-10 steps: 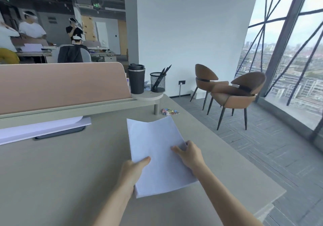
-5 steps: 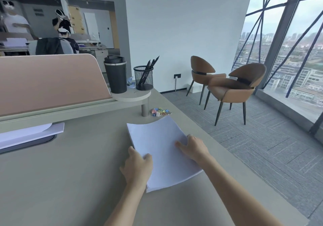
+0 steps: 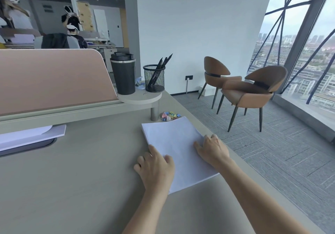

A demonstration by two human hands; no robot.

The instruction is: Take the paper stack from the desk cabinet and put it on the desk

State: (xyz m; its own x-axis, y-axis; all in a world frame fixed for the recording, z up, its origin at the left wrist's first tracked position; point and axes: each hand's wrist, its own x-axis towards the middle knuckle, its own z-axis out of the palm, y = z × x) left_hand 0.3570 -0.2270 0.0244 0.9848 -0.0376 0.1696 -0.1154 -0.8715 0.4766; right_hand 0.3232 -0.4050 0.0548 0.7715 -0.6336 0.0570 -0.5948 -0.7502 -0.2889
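The white paper stack (image 3: pixel 176 144) lies flat on the grey desk (image 3: pixel 81 179), near its right edge. My left hand (image 3: pixel 156 168) lies palm down over the stack's near left edge, fingers curled against that side and thumb on the top sheet. My right hand (image 3: pixel 212 149) presses on the stack's right edge, fingers spread on the top sheet. The cabinet is out of view.
A pink divider (image 3: pixel 52 79) runs along the back of the desk. A small round shelf (image 3: pixel 140 98) carries a black tumbler (image 3: pixel 123 73) and a mesh pen cup (image 3: pixel 154 78). Coloured clips (image 3: pixel 169 116) lie behind the stack. More white paper (image 3: pixel 29 136) sits at left. Two brown chairs (image 3: pixel 248 90) stand at right.
The stack, held slightly raised and bent a second ago, has come down flat on the desk. Both hands have shifted from gripping its near edge to resting on its sides.
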